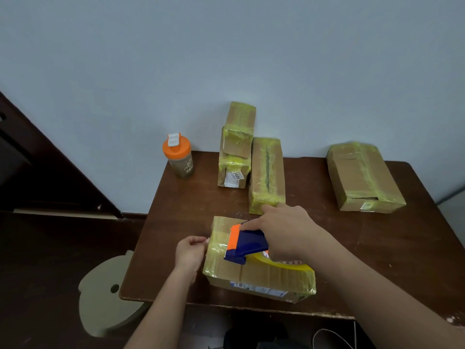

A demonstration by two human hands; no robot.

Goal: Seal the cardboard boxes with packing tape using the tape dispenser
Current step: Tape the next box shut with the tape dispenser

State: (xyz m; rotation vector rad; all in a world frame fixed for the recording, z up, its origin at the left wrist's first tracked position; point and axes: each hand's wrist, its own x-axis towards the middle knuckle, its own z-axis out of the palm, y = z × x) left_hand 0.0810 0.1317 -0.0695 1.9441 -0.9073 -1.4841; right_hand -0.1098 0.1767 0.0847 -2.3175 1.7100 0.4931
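You are taping the near cardboard box (259, 268) at lower centre of the frame.
Your right hand (286, 233) grips the blue-and-orange tape dispenser (247, 244) resting on the box top, while your left hand (190, 250) pinches the tape end at the box's left edge. Four taped boxes (266, 172) and an orange-lidded bottle (178, 156) sit farther up the brown surface (352, 248).

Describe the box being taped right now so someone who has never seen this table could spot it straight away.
Start at the dark brown table and look to its front edge, nearest the person. The box there lies flat under both hands: the right hand holds a blue and orange tape dispenser on its top, and the left hand pinches at its left edge. The other boxes sit further back, untouched.
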